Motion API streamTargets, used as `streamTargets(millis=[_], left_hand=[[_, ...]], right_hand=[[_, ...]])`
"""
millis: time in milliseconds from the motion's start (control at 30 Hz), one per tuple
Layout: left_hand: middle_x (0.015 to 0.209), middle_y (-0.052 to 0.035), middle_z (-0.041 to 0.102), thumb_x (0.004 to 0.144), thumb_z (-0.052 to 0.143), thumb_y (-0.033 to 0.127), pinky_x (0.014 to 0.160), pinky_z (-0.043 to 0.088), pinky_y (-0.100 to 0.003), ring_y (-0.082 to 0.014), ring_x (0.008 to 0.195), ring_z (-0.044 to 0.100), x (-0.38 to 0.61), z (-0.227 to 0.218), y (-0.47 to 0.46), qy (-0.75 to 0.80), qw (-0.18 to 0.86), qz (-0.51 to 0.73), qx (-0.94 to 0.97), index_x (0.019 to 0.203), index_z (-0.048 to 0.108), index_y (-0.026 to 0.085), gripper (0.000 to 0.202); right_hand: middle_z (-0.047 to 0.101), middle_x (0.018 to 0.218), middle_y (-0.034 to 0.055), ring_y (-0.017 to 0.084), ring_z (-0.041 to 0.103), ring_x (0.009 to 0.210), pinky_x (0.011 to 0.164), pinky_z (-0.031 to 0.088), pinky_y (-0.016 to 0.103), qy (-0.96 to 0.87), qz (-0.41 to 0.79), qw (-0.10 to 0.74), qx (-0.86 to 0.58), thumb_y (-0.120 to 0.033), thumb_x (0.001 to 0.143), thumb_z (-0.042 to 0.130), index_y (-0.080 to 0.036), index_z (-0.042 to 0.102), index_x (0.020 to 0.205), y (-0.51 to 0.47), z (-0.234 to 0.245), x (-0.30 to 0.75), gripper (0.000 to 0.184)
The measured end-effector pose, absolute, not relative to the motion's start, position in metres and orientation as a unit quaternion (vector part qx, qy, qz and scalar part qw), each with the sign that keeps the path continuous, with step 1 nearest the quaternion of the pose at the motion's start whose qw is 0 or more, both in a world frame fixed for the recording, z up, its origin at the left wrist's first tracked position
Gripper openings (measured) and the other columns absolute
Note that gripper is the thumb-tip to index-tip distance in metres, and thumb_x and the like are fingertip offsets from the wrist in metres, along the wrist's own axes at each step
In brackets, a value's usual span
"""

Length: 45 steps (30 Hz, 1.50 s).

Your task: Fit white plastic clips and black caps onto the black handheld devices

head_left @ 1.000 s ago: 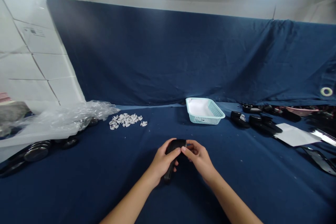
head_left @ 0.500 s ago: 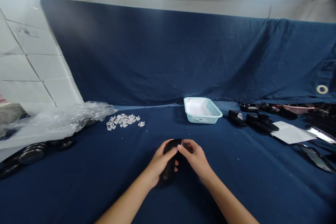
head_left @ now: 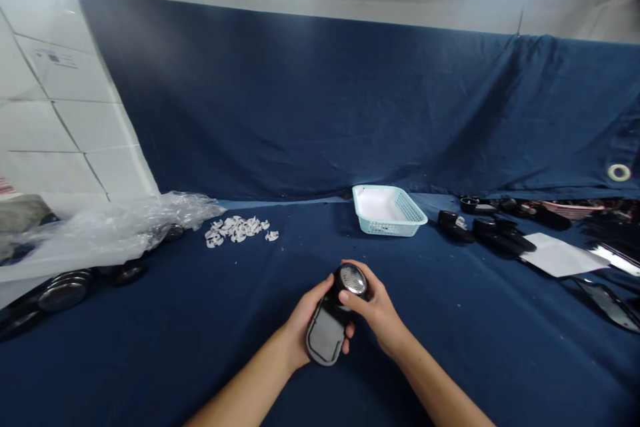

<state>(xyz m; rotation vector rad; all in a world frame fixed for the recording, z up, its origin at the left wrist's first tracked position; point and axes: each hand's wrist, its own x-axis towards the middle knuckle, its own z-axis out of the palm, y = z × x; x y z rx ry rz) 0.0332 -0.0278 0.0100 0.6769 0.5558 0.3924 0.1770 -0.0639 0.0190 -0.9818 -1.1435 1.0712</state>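
Note:
A black fabric shaver [head_left: 326, 332] with a grey inset along its handle is held over the blue cloth, its round perforated metal head [head_left: 353, 278] facing up. My left hand [head_left: 303, 325] is closed around the handle, with fingertips showing at its far side. At the head end, my right hand [head_left: 378, 310] grips the black rim, thumb in front and fingers behind. The palm-side fingers of both hands are partly hidden by the shaver.
Small white plastic parts [head_left: 237, 229] lie in a pile at the left. Behind stands a light blue basket [head_left: 387, 227]. Black parts [head_left: 500, 235] and a white sheet [head_left: 559, 255] are at the right. Clear plastic wrap [head_left: 107, 230] and dark round pieces [head_left: 64, 292] line the left side.
The fabric shaver has been turned in my hands, so its metal head and the grey inset of the handle now face up. Both hands still hold it.

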Motion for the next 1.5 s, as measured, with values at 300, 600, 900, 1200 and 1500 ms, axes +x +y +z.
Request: streamTargets(millis=[300,600,900,1200,1500], left_hand=[[0.067,-0.0108,0.068,0.084,0.039,0.066,0.042,0.047,-0.026,-0.0215,0.047,0.064,0.036,0.011,-0.031,0.263,0.886,0.202,0.323,0.112,0.057,0.012,0.064],[0.094,-0.0122,0.066,0.084,0.041,0.064,0.044,0.052,-0.031,-0.0219,0.06,0.067,0.038,0.017,-0.035,0.228,0.897,0.219,0.31,0.109,0.06,0.01,0.062],[0.093,-0.0159,0.067,0.087,0.043,0.056,0.065,0.053,-0.038,-0.0232,0.066,0.067,0.048,0.004,-0.018,0.223,0.901,0.228,0.295,0.102,0.064,0.004,0.058],[0.104,-0.0206,0.065,0.086,0.045,0.051,0.075,0.049,-0.04,-0.0253,0.069,0.067,0.044,-0.004,-0.02,0.233,0.899,0.208,0.308,0.099,0.065,0.003,0.053],[0.093,-0.0188,0.066,0.089,0.037,0.056,0.075,0.049,-0.042,-0.0255,0.068,0.066,0.045,0.001,-0.019,0.222,0.901,0.222,0.298,0.097,0.067,0.001,0.063]], right_hand=[[0.063,0.104,0.0048,0.024,0.058,0.097,0.086,0.046,0.035,-0.51,0.452,0.599,-0.42,-0.041,0.069,0.073,-0.024,0.057,0.114,-0.063,0.014,0.179,0.051],[0.062,0.092,0.005,0.023,0.06,0.082,0.052,0.051,0.025,-0.408,0.479,0.6,-0.494,-0.052,0.07,0.069,-0.021,0.061,0.106,-0.056,0.01,0.179,0.048],[0.063,0.097,0.0077,0.023,0.062,0.08,0.046,0.052,0.026,-0.367,0.457,0.598,-0.547,-0.059,0.068,0.067,-0.021,0.057,0.112,-0.037,0.001,0.187,0.059],[0.058,0.071,-0.0015,0.013,0.053,0.055,0.038,0.035,0.017,-0.404,0.531,0.543,-0.509,-0.048,0.061,0.076,-0.024,0.06,0.1,-0.038,0.012,0.192,0.048],[0.057,0.073,0.0,0.015,0.054,0.056,0.035,0.034,0.016,-0.352,0.527,0.546,-0.548,-0.053,0.061,0.074,-0.026,0.061,0.102,-0.031,0.013,0.183,0.051]])
